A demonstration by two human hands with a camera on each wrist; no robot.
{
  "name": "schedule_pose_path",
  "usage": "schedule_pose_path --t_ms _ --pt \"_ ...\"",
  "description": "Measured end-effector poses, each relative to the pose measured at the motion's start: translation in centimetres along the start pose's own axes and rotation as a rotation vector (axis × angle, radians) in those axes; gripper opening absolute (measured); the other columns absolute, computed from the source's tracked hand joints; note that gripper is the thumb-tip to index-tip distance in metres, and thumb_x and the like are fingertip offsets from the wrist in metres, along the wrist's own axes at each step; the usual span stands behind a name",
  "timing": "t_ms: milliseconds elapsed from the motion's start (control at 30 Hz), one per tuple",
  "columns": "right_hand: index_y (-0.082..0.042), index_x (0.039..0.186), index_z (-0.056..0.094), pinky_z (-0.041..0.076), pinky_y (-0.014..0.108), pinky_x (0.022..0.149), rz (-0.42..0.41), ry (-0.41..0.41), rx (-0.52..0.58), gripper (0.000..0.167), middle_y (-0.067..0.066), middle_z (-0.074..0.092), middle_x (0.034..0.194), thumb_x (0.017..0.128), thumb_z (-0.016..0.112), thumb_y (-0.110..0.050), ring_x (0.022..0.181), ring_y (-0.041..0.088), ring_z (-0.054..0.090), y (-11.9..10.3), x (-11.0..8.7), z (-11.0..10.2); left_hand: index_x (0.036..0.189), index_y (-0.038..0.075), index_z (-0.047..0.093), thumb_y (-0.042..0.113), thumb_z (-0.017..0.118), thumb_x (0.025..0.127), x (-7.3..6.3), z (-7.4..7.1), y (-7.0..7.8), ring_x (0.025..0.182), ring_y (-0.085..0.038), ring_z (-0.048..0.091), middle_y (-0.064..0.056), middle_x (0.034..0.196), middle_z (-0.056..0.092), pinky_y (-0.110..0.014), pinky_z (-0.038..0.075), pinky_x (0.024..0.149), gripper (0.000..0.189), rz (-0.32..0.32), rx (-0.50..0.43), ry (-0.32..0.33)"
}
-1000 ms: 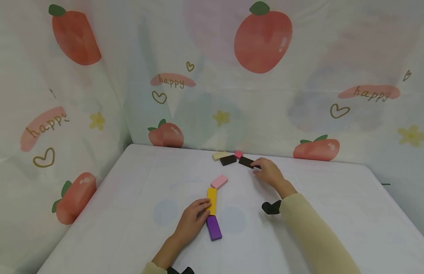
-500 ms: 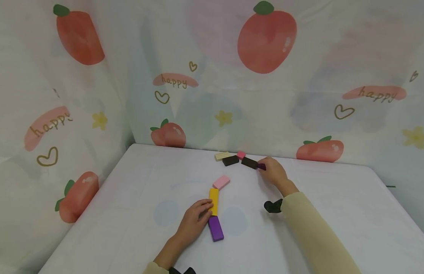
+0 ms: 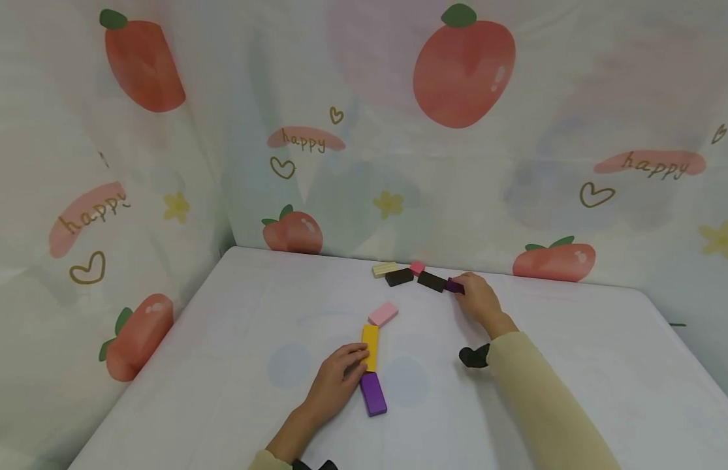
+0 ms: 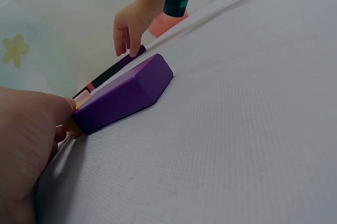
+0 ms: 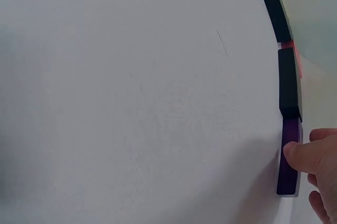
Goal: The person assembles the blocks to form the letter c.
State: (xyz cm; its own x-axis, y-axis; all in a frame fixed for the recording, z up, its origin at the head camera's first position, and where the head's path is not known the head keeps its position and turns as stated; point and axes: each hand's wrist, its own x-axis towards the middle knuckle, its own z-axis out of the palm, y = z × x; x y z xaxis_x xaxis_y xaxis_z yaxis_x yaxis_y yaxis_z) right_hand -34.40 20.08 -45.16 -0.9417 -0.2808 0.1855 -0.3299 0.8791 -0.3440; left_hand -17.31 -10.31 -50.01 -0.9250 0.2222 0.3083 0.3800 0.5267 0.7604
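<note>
The right hand pinches the plum block, which lies end-on right of the black block, long axes nearly aligned (the left hand, farther off, grip relaxed, touches the yellow block).

Far blocks on table, backdrop behind, near blocks before them (leftward)

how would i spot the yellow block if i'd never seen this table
On the white table, find the left hand near the middle. At its fingertips lies the yellow block, longways from near to far. Its bright yellow sets it apart from the pink block beyond its far end and the purple block at its near end.
</note>
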Motion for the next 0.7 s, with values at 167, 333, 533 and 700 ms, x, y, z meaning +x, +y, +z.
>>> schedule_pose_path --t_ms 167,333,533,700 --pt "0.009 0.109 0.061 0.04 0.052 0.09 -0.004 0.007 -0.006 0.029 0.027 0.056 0.106 0.08 0.063 0.005 0.101 0.041 0.052 0.31 0.05 0.12 0.116 0.006 0.063 0.016 0.059 0.091 0.06 0.08 -0.15 0.117 -0.016 0.048 0.002 0.122 0.055 -0.036 0.039 0.097 0.028 -0.001 0.005 0.001" --pt "0.009 0.11 0.062 0.041 0.053 0.089 0.0 0.001 -0.004 0.027 0.027 0.056 0.105 0.083 0.059 0.006 0.1 0.042 0.053 0.34 0.03 0.21 0.116 0.006 0.063 0.015 0.059 0.09 0.02 0.15 -0.07 0.117 -0.016 0.048 0.002 0.122 0.055 -0.036 0.039 0.097 0.027 0.003 -0.001 0.002" --pt "0.009 0.108 0.063 0.041 0.052 0.089 0.019 0.021 0.004 0.028 0.026 0.057 0.104 0.082 0.055 0.01 0.099 0.041 0.053 0.19 0.0 0.31 0.115 0.005 0.063 0.014 0.06 0.09 0.0 0.1 0.05 0.117 -0.016 0.048 0.001 0.122 0.056 -0.036 0.039 0.097 0.027 0.006 0.001 0.007" --pt "0.009 0.108 0.063 0.041 0.051 0.089 0.031 0.024 0.022 0.028 0.026 0.058 0.103 0.082 0.054 0.011 0.1 0.041 0.053 -0.14 -0.05 0.48 0.116 0.006 0.063 0.015 0.059 0.091 0.01 0.05 -0.15 0.117 -0.016 0.048 0.001 0.122 0.056 -0.035 0.039 0.097 0.027 0.013 0.012 0.009"
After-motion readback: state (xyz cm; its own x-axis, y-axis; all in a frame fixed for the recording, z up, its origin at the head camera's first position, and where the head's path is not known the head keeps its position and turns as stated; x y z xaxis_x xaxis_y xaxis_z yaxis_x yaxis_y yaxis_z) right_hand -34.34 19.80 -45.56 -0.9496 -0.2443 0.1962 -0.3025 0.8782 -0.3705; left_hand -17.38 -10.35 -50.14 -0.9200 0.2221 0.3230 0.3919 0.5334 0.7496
